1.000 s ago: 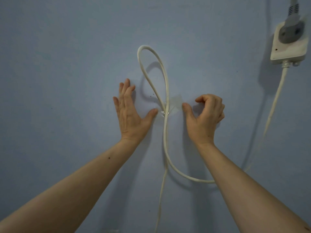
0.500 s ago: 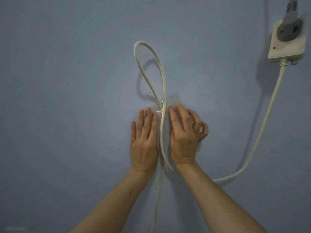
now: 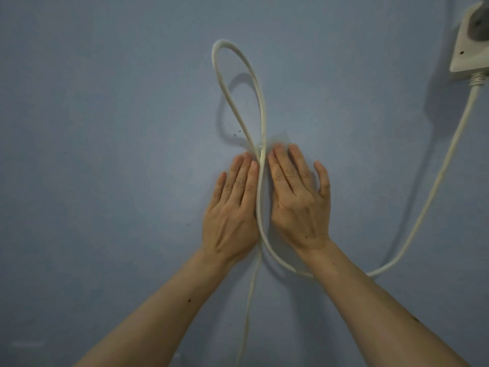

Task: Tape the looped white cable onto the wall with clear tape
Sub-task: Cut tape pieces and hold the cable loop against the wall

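- White, looped cable (image 3: pixel 260 107): it lay against the pale blue wall (image 3: pixel 105 128), its loop rising above my hands and its two strands crossing just above my fingertips.
- Clear tape (image 3: pixel 279 140): a faint glossy patch sat over the crossing of the strands and spread to the right of them; its edges were hard to trace against the paint.
- My left hand (image 3: pixel 231 207): it lay flat on the wall just left of the cable, fingers straight and close together, gripping nothing; the index finger ran alongside the strand.
- My right hand (image 3: pixel 299 202): it lay flat on the wall just right of the cable, fingers straight and slightly spread, holding nothing; the fingertips (image 3: pixel 277 149) reached the lower part of the tape patch.
- Between my hands: the cable ran down as a single visible line, then split below the wrists, one thin strand dropping toward the bottom edge and the thicker one curving right behind my right forearm.
- Power strip (image 3: pixel 469 53): a white block hung at the upper right with a grey plug (image 3: pixel 479 27) in it, partly cut off by the frame; the thicker strand climbed up to its lower end.
- The loop cast a dark shadow on the wall to its left.
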